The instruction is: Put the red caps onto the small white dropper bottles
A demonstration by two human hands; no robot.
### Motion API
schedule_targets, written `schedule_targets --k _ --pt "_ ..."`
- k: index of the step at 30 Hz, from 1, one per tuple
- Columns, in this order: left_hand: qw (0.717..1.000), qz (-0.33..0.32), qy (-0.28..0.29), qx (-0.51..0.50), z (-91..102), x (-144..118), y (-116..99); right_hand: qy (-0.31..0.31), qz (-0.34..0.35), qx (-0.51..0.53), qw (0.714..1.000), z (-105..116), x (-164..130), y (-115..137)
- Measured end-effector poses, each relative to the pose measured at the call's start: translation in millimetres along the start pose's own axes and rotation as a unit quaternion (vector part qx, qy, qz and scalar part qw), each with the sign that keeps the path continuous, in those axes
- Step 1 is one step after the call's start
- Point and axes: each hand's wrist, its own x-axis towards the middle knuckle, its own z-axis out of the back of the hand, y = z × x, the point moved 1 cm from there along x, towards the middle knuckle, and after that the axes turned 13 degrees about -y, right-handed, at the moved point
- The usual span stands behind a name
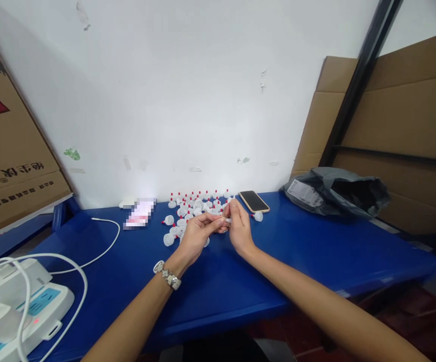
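My left hand (197, 234) and my right hand (240, 229) meet over the table, fingertips pinched together. Between them is a small white plastic piece (228, 219), mostly covered by the fingers, so its kind is unclear. Around and behind the hands lie several white translucent nozzle caps with red tips (169, 240). Some stand upright in a row near the wall, others rest on their sides. One loose cap (258, 216) lies to the right of my right hand. My left wrist wears a bracelet watch (168, 276).
A phone (254, 201) lies behind my right hand on the blue table (218, 306). A grey plastic bag (334, 193) sits at right. A white power strip (48, 306) with cables is at front left. Cardboard (10, 130) stands at the left.
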Motion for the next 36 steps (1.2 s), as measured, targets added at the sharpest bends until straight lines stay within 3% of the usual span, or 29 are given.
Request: schedule_targets --k 3,6,10,14,17,20,22,25,26,31,36 --pt "1.000 -0.013 0.001 -0.007 -2.2 -2 0 -0.016 -0.007 0.039 0.999 -2 -2 -1" --pt "1.000 -0.017 0.012 -0.003 -1.4 -4 -3 0.011 -0.022 0.064 0.998 -2 -1 1" --pt "0.999 -0.022 0.024 0.033 8.1 5 -16 0.155 -0.029 0.023 0.987 4 3 8" --pt "0.991 -0.064 -0.004 0.121 25.3 16 -35 0.237 0.050 -0.052 0.969 7 14 13" --pt "0.947 -0.156 -0.060 0.274 41.8 12 -46 0.226 0.095 -0.114 0.963 5 34 8" --pt "0.841 -0.271 -0.046 0.466 63.6 2 -49 0.179 0.115 -0.184 0.959 1 60 -6" --pt "0.803 -0.286 -0.060 0.519 83.3 2 -48 0.170 0.127 -0.219 0.952 -5 77 -18" --pt "0.810 -0.226 -0.167 0.514 113.2 16 -45 0.154 0.155 -0.292 0.931 -19 96 -37" --pt "0.812 -0.207 -0.178 0.515 120.1 23 -44 0.157 0.154 -0.316 0.923 -25 101 -44" --pt "0.770 -0.182 -0.107 0.602 128.4 57 -40 0.184 0.089 -0.400 0.893 -55 113 -74" --pt "0.763 -0.164 -0.069 0.622 129.0 76 -34 0.176 0.089 -0.443 0.875 -67 118 -81"
